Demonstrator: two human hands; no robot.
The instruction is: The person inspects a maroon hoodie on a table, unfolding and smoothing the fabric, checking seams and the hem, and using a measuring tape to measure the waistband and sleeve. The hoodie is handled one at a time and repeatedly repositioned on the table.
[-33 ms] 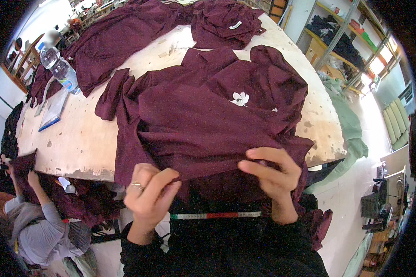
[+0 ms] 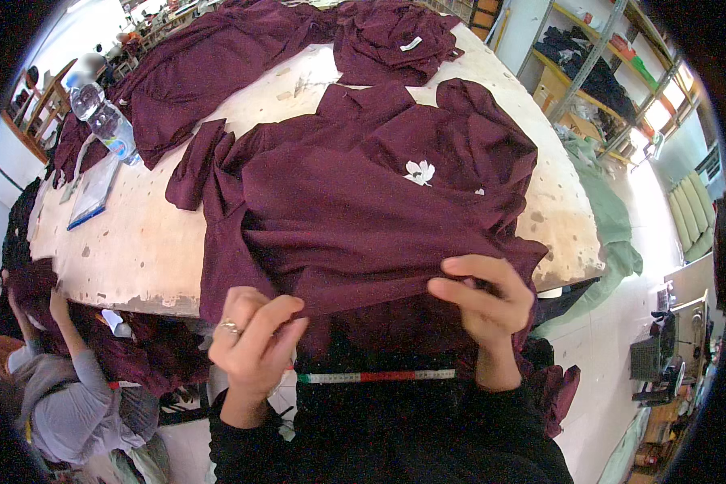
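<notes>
A maroon garment (image 2: 323, 185) with a white flower-shaped patch (image 2: 419, 173) is spread over the near side of the table. Its near edge is stretched between my two hands. My left hand (image 2: 254, 335), with a ring on one finger, is closed in a pinch on the edge's left part. On the right part, my right hand (image 2: 488, 298) holds the same edge between thumb and fingers; the thumb is mostly hidden. Below the edge more maroon cloth hangs down toward my lap. A tape measure (image 2: 363, 377) with white, red and green sections lies across my dark clothing.
More maroon garments (image 2: 218, 73) lie at the far side of the pale worn table (image 2: 121, 258). A water bottle (image 2: 105, 121) and a blue-edged flat pad (image 2: 95, 194) are at the left. A co-worker (image 2: 73, 395) handles maroon cloth at lower left. Shelves (image 2: 589, 73) stand at right.
My hands have moved slightly apart, the left one leftward and the right one rightward, with the garment's edge between them. The co-worker's cloth has shifted a little.
</notes>
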